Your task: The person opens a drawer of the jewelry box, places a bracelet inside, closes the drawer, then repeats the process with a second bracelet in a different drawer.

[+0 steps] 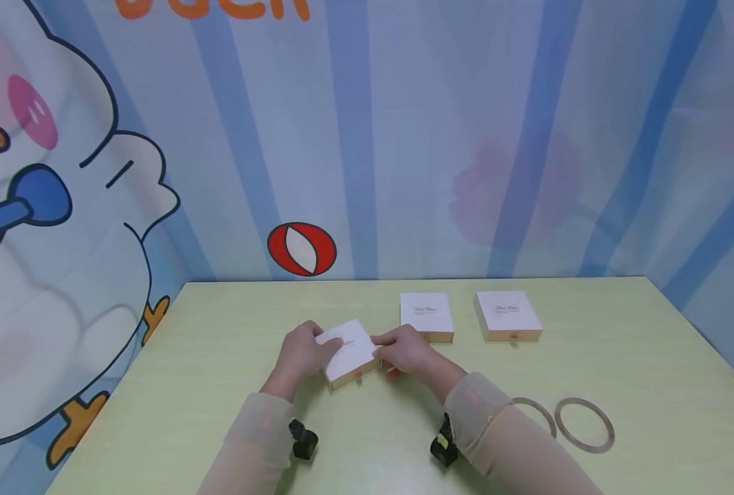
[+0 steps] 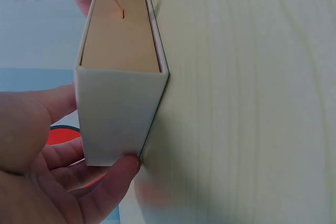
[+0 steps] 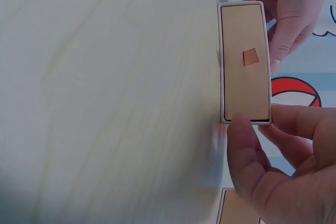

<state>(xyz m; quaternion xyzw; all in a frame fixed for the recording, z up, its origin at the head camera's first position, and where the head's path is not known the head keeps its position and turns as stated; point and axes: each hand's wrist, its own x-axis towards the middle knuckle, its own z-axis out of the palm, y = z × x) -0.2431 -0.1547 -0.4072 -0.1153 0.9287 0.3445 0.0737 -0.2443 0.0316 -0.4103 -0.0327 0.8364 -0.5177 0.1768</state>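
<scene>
Between both hands a small white drawer box is held at a slant, its lid printed with fine lettering. The left hand grips its left side, thumb over the top; in the left wrist view a fingertip sits at the bottom edge. My right hand pinches the right end, as the right wrist view shows, with one finger at the lower corner. The tan drawer front faces me, pushed in, and carries a small orange-brown pull tab.
Two similar white boxes stand farther back, right of centre. At the right front lie two pale rings, one partly behind the right sleeve. A printed backdrop rises behind the light wooden table.
</scene>
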